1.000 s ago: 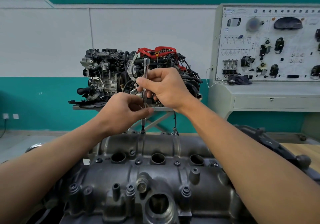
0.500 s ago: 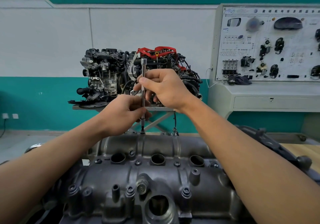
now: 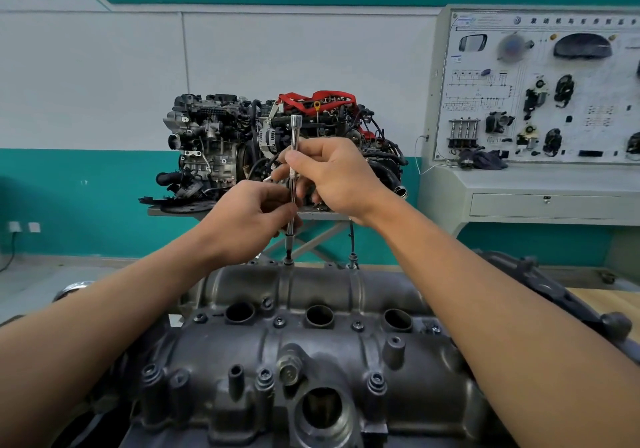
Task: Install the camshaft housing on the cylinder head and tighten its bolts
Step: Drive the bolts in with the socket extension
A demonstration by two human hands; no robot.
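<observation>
One large grey housing fills the lower half of your view, sitting on the engine beneath it, with a row of small bolts already low along its middle. Behind it, well apart, display engines rest on a stand against the wall. Your right hand pinches the upper part of a long slim metal driver between thumb and fingers, and your left hand curls round the shaft lower down. The driver stands nearly upright, its tip set in a far bolt at the housing's back edge. A neighbour bolt just to the right of it stands proud. This looks like running the bolt down by finger, not final tightening. Hold the shaft square to the bolt, so the tip does not slip out and the thread does not cross. Let the lower hand steady and the upper one spin. Stop when the head meets the metal, then do the neighbour, so the housing is drawn down evenly rather than tilted at one corner. Whether the far bolt has bottomed cannot be told from here.
</observation>
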